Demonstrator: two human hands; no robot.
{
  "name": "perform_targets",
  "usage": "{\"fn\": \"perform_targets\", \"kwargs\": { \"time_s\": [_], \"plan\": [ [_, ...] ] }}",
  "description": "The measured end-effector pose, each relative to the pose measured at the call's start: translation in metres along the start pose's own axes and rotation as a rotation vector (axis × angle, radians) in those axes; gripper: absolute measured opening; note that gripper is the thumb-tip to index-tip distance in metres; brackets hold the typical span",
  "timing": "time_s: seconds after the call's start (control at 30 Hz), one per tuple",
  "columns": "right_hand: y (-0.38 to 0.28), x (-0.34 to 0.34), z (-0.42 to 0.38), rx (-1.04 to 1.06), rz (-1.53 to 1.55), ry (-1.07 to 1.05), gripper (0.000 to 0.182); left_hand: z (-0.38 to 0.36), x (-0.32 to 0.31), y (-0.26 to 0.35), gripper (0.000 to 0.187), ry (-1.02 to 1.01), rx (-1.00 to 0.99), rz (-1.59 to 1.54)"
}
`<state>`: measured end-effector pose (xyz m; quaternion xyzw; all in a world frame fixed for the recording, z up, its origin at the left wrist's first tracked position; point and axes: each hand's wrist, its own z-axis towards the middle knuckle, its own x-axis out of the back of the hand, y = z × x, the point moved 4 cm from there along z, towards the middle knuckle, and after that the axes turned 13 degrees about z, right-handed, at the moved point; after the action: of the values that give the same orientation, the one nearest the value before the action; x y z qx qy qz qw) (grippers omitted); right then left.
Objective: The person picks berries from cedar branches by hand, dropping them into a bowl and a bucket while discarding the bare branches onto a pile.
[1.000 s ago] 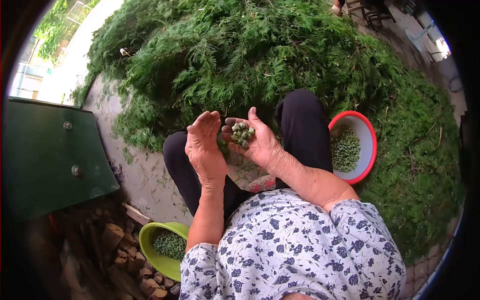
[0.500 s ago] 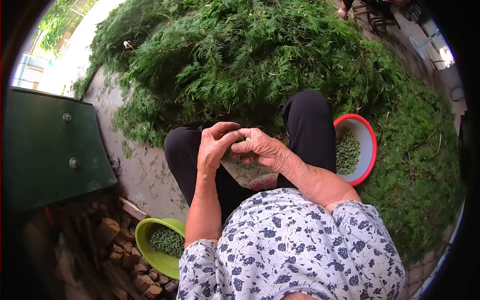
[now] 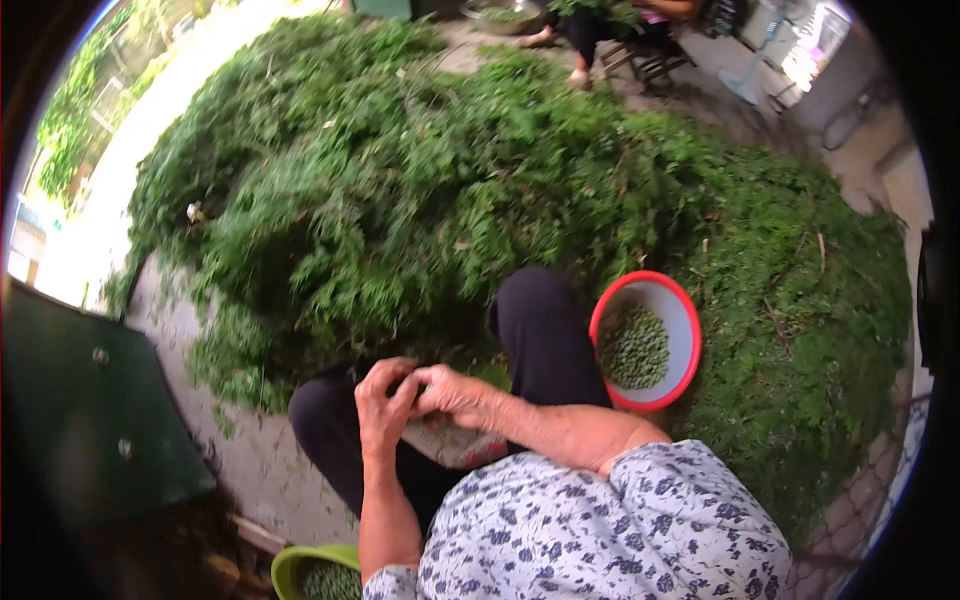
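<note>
My left hand (image 3: 382,402) and my right hand (image 3: 450,393) meet in front of my lap, fingers bent and fingertips together. What lies between them is too small and hidden to name. To the right of my knee, a red-rimmed bowl (image 3: 684,340) holds small green cones or berries (image 3: 634,350). A yellow-green bowl (image 3: 284,572) with more of them is partly in view at the bottom left. Beyond my knees spreads a large heap of green branches (image 3: 430,200).
A dark green panel (image 3: 90,400) stands at the left, with firewood in shadow below it. At the top, another person's leg (image 3: 583,50) shows beside a stool (image 3: 645,65) and a metal basin (image 3: 500,14). Concrete ground (image 3: 270,480) lies left of my knee.
The view has tilted up and shifted right, so the hands, knees and bowls appear lower and further left. More of the other person shows at the top. My hands stay together.
</note>
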<state>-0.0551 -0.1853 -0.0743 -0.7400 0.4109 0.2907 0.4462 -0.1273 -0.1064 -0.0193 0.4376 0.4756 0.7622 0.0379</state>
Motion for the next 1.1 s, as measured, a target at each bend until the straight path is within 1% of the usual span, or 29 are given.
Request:
{"fn": "perform_targets", "kwargs": {
  "time_s": [0.07,0.13,0.2,0.27,0.3,0.37,0.4,0.47,0.5,0.53,0.6,0.63,0.67,0.73,0.77,0.8,0.87,0.9,0.93,1.03,1.07,1.1],
  "plan": [
    [0.004,0.003,0.003,-0.019,0.023,0.011,0.026,0.0,0.0,0.002,0.011,-0.069,0.061,-0.006],
    [0.0,-0.002,-0.001,-0.031,0.036,0.009,0.023,-0.001,-0.003,-0.001,0.01,-0.09,0.13,-0.072],
    [-0.002,-0.004,-0.003,-0.034,0.015,-0.024,0.016,-0.003,-0.01,-0.014,0.011,-0.108,0.189,-0.162],
    [-0.001,-0.003,-0.003,-0.03,0.019,-0.008,0.015,-0.005,-0.01,-0.013,0.011,-0.14,0.276,-0.251],
    [0.0,-0.001,-0.002,-0.021,0.027,0.0,0.017,-0.004,-0.008,-0.007,0.011,-0.142,0.261,-0.257],
    [0.001,0.002,0.0,-0.039,0.023,-0.028,0.02,-0.007,-0.01,-0.006,0.009,-0.161,0.482,-0.536],
    [0.002,0.003,0.002,-0.047,0.049,-0.035,0.021,-0.008,-0.014,-0.008,0.009,-0.165,0.474,-0.539],
    [0.0,0.004,0.0,-0.053,0.034,-0.044,0.021,-0.007,-0.021,-0.013,0.008,-0.012,0.525,-0.865],
    [0.0,0.003,-0.001,-0.065,0.022,-0.053,0.022,-0.007,-0.019,-0.011,0.009,0.005,0.587,-0.924],
    [0.0,0.004,-0.001,-0.06,0.02,-0.052,0.022,-0.006,-0.02,-0.012,0.009,0.001,0.583,-0.926],
    [0.002,0.005,0.0,-0.089,-0.014,-0.029,0.024,-0.009,-0.019,-0.023,0.008,0.145,0.632,-1.046],
    [0.001,0.005,-0.001,-0.092,-0.012,-0.011,0.027,-0.009,-0.018,-0.029,0.007,0.164,0.656,-1.108],
    [-0.001,0.004,-0.002,-0.088,-0.014,-0.01,0.027,-0.009,-0.019,-0.034,0.007,0.16,0.653,-1.109],
    [-0.004,0.004,-0.002,-0.017,0.077,0.022,0.024,-0.01,-0.015,-0.044,0.007,0.271,0.588,-1.047],
    [-0.005,0.008,0.002,0.038,0.116,0.02,0.026,-0.01,-0.014,-0.047,0.006,0.324,0.604,-0.985],
    [-0.006,0.014,0.006,0.041,0.117,0.023,0.026,-0.011,-0.015,-0.047,0.006,0.32,0.603,-0.986],
    [-0.015,0.021,0.009,0.15,0.327,0.05,0.028,-0.015,-0.016,-0.047,0.006,0.238,0.644,-0.827],
    [-0.02,0.023,0.008,0.193,0.355,0.092,0.027,-0.015,-0.019,-0.045,0.005,0.235,0.643,-0.78],
    [-0.026,0.022,0.007,0.225,0.407,0.077,0.027,-0.014,-0.02,-0.044,0.005,0.232,0.646,-0.778],
    [-0.045,0.018,0.003,0.242,0.55,0.014,0.029,-0.013,-0.024,-0.034,0.011,0.048,0.561,-0.537],
    [-0.05,0.015,0.001,0.236,0.612,-0.018,0.031,-0.01,-0.022,-0.023,0.013,0.009,0.447,-0.373],
    [-0.055,0.012,-0.002,0.245,0.654,0.056,0.034,-0.008,-0.019,-0.012,0.014,-0.086,0.455,-0.227]
  ]
}}
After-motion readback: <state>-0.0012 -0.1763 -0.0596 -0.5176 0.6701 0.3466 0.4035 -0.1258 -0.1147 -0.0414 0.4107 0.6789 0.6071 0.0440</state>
